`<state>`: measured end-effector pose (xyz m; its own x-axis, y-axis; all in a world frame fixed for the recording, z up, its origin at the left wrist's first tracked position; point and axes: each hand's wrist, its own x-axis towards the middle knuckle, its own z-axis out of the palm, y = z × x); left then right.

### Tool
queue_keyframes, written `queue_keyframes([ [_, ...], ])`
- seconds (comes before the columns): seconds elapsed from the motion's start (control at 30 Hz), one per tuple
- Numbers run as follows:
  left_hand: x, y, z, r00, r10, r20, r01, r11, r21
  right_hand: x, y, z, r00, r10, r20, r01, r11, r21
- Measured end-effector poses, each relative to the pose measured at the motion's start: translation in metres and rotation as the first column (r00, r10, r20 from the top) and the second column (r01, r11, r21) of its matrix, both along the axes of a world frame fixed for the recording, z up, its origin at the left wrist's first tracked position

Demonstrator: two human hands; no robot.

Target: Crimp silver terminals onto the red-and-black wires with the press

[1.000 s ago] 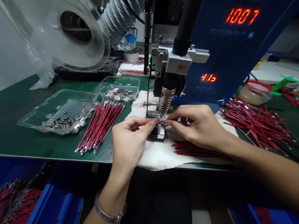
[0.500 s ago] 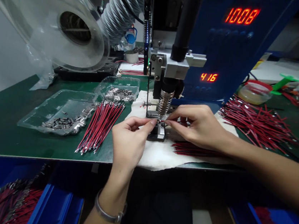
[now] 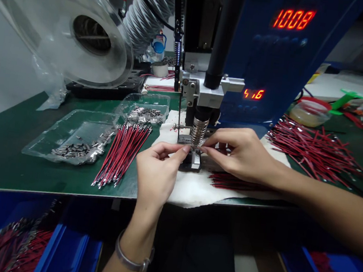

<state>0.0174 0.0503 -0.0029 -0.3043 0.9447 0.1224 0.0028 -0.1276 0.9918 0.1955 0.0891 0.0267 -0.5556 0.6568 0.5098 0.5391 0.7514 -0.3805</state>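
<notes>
At a small metal fixture (image 3: 195,160) under the machine's soldering head (image 3: 199,131), both my hands meet from either side. My left hand (image 3: 160,166) is closed in a thumb-and-finger pinch at the fixture's left edge; what it grips is too small to make out. From the right, my right hand (image 3: 243,154) pinches what looks like a thin red wire, mostly hidden by the fingers. The coiled spring of the head sits right over the fingertips. Beneath my right hand, a small bundle of red and black wires (image 3: 233,182) lies on a white cloth (image 3: 191,191).
Left of the cloth lies a wire bundle (image 3: 122,153) with metal ends, beside clear trays (image 3: 40,148) of small metal parts. A loose wire pile (image 3: 311,148) lies right. The blue machine (image 3: 256,53) rises behind; a clear reel (image 3: 59,30) stands back left. Blue bins (image 3: 66,249) sit below.
The soldering head has come down a little toward the fixture, its clamp block sitting lower against the blue machine. Both hands stay practically where they were.
</notes>
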Motion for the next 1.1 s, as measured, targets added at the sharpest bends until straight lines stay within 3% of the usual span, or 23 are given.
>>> queue_keyframes([
  [1.1, 0.0018, -0.0011, 0.0011, 1.0, -0.003, -0.031, 0.003, 1.0, 0.001, -0.0006, 0.0016, -0.0025, 1.0, 0.0, -0.002, 0.0, 1.0, 0.005],
])
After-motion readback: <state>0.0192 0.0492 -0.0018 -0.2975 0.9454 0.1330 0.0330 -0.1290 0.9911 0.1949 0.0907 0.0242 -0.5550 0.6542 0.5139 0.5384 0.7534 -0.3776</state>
